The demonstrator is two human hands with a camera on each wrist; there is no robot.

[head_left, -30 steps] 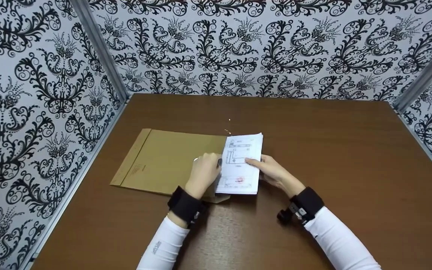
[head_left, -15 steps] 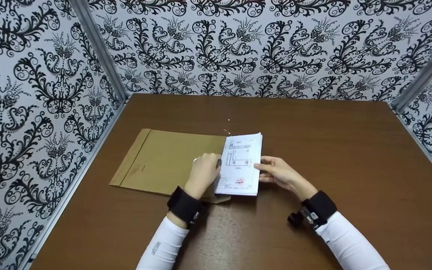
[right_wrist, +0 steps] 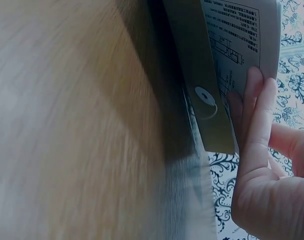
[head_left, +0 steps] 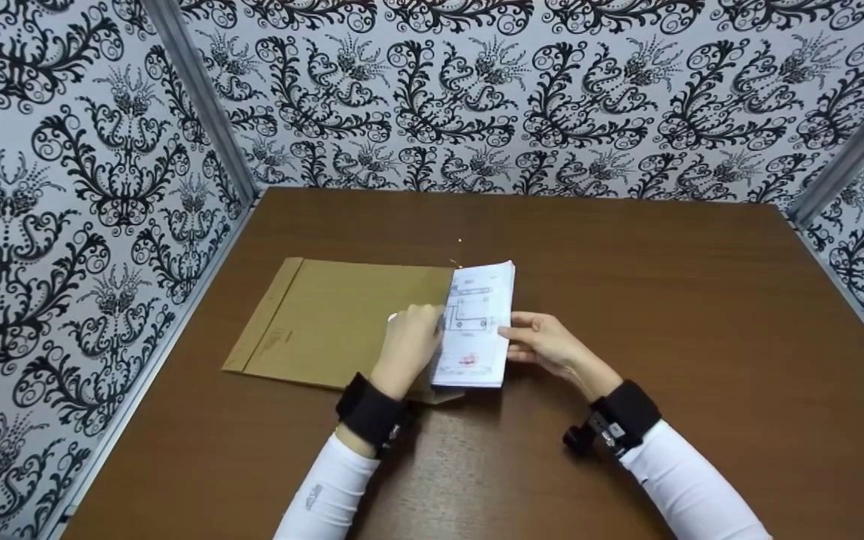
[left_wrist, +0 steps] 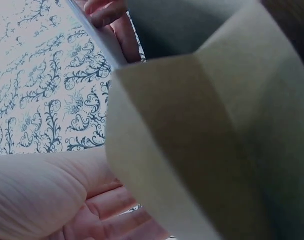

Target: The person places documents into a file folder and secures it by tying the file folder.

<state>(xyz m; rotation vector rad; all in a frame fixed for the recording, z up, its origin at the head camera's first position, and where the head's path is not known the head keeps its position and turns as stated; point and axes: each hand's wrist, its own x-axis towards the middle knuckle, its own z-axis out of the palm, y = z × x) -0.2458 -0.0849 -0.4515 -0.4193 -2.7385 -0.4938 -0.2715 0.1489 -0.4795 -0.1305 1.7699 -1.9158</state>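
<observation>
A brown kraft paper envelope (head_left: pixel 342 315) lies at the left middle of the table. From its right-hand opening a stack of white printed sheets (head_left: pixel 473 345) sticks out, showing line drawings and a red stamp. My left hand (head_left: pixel 411 341) grips the envelope at its mouth; its thumb is largely hidden. My right hand (head_left: pixel 548 345) pinches the right edge of the stack, thumb on top and fingers below. In the left wrist view the envelope's mouth (left_wrist: pixel 192 125) gapes. A white button with string (right_wrist: pixel 205 95) shows on the envelope flap in the right wrist view.
Everything rests on a brown wooden table (head_left: pixel 664 300). Small light bits (head_left: pixel 457 263) lie just behind the stack. Patterned black-and-white walls (head_left: pixel 477 90) stand behind and at the sides, with grey metal posts (head_left: pixel 199 97) in the corners.
My right hand has shifted its grip, the thumb going from farther in on the top sheet to its edge. The stack has then moved slightly left into the envelope. My left hand stays put.
</observation>
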